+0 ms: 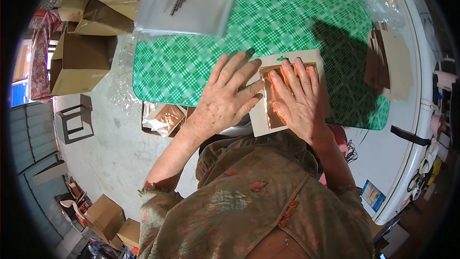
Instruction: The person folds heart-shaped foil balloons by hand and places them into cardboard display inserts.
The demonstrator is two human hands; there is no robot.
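Note:
My right hand [301, 98] lies flat, fingers stretched, on a shiny copper-coloured sheet [273, 114]. The sheet sits on a pale grey-beige card [259, 123] with a small green-showing hanging slot near its top. My left hand [227, 93] is spread just left of the card, palm down, with its thumb and index finger near the card's left edge. A dark covering or mark shows at one of its fingertips. Nothing is visible in its grasp. Both hands are over the green checked tabletop [282, 24], and the card's lower edge overhangs the table front.
A stack of clear plastic bags [201, 7] lies at the back left. Several pale cards [400, 64] are piled at the right, by a white surface [383, 163]. Below the table's left edge sits a box with copper-coloured pieces [168, 118]. Cardboard boxes [79, 62] stand left.

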